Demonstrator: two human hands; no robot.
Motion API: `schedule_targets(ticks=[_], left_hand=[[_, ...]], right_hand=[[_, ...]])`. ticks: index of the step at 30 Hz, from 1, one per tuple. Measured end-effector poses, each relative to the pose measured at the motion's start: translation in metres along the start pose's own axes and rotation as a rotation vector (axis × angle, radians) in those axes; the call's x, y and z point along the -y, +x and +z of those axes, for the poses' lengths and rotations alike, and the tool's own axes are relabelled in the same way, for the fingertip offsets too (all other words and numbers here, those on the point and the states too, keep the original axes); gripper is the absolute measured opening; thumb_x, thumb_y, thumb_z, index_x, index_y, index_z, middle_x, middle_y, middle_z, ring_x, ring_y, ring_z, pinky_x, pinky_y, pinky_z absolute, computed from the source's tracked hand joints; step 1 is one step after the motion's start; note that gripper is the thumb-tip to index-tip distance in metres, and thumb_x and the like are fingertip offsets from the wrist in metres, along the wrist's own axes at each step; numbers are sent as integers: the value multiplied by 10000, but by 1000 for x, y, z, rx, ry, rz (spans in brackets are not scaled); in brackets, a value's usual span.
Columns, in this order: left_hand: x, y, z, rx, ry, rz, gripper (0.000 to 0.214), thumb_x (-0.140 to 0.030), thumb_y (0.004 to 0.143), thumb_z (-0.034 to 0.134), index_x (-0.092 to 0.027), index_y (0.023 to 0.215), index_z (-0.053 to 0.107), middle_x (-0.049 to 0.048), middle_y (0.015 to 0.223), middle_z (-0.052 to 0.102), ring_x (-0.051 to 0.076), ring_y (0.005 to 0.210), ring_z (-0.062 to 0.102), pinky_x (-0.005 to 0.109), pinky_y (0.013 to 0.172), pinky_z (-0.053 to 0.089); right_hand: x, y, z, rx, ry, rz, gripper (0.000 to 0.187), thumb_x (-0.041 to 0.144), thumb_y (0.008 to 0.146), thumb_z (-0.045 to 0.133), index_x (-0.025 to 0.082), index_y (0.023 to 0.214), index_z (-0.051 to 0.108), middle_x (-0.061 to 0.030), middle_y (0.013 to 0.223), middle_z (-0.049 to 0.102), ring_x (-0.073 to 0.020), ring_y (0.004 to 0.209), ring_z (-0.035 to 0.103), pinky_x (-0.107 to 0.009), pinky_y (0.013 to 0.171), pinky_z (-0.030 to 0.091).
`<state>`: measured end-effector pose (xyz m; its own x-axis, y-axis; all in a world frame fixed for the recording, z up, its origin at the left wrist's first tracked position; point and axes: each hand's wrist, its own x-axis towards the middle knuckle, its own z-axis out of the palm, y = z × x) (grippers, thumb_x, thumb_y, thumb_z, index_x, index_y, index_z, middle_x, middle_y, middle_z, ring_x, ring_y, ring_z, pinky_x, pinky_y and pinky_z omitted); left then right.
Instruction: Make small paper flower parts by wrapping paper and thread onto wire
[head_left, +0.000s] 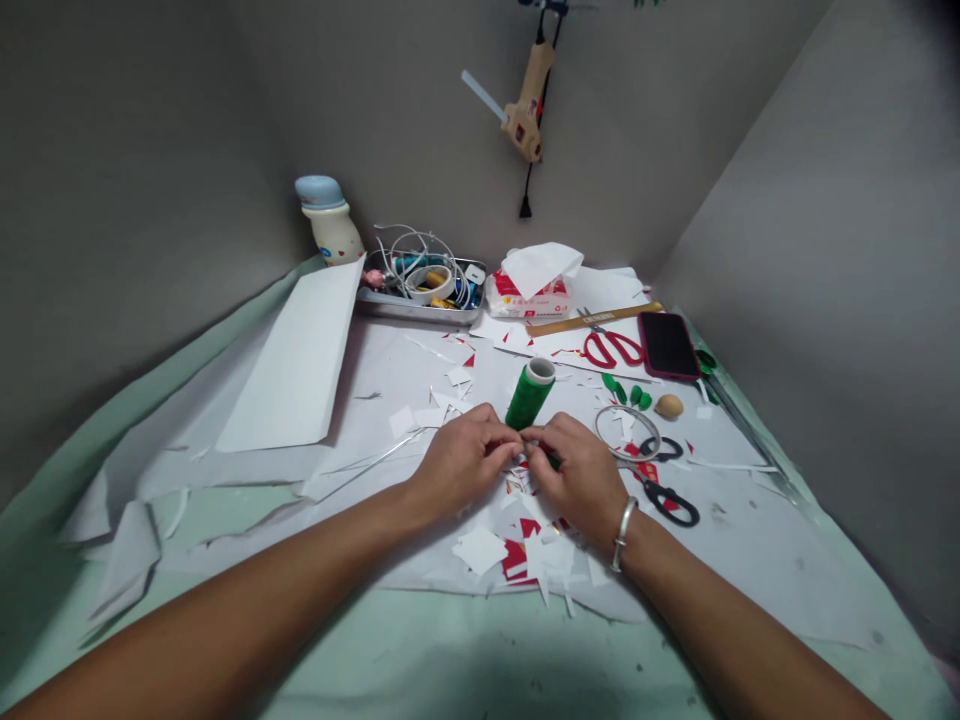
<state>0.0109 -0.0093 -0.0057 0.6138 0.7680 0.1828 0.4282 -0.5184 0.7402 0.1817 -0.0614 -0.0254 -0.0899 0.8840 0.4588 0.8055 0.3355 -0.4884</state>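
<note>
My left hand and my right hand meet at the fingertips over the paper-covered table. Both are closed in a pinch, and whatever lies between the fingers is too small to make out. A bit of something green shows by the right fingers. Just behind the fingertips stands a spool of green thread, slightly tilted. White and red paper scraps lie below and around the hands. Beside my right hand are black-handled scissors and a clear ring, which looks like a tape roll.
Farther back are a metal tray of supplies, a tissue pack, red-handled scissors, a ruler and a phone. A folded white card and thin wires lie left. A glue gun hangs on the wall.
</note>
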Motion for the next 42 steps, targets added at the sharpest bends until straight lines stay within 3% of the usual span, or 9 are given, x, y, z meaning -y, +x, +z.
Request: schedule_targets(ticks=[8,17,22,29,38,42], left_hand=[[7,4,-7,-54,6,-42,201,-213,870,542,-214,847,742,20,803,562,157,749,558,308,728,443],[6,4,-4,-35,-17,-54,192,-224,863,556,-226,842,747,13,775,554,161,745,557,310,726,445],[0,0,-2,16,-9,-2,223,-213,886,525,-229,842,742,18,772,554,162,753,551,311,728,446],[6,4,-7,-42,22,-40,214,-232,881,524,-223,843,735,23,807,565,166,764,564,314,747,454],[6,4,-5,-48,-3,-50,196,-224,868,549,-218,850,743,16,795,560,162,755,565,303,726,445],[0,1,-3,2,-8,-7,210,-210,876,542,-222,853,751,13,765,547,157,742,557,301,714,439]], right_hand=[[5,-1,-1,108,-35,-88,190,112,831,539,186,899,700,-62,805,620,-215,788,564,-337,726,450],[4,1,-4,-31,30,-33,190,125,843,525,177,926,688,-62,792,622,-214,791,579,-338,733,467],[1,0,-1,13,-26,-31,191,125,835,538,168,922,703,-69,789,623,-224,795,574,-345,732,455],[3,-2,-1,85,-49,-85,196,114,825,539,189,911,698,-59,800,619,-216,787,568,-338,727,452],[4,0,-5,-41,27,-35,185,118,834,534,166,914,693,-64,792,620,-211,782,584,-333,729,468],[2,0,-2,-20,-12,-18,200,114,829,543,167,938,703,-67,796,627,-223,801,585,-340,740,466]])
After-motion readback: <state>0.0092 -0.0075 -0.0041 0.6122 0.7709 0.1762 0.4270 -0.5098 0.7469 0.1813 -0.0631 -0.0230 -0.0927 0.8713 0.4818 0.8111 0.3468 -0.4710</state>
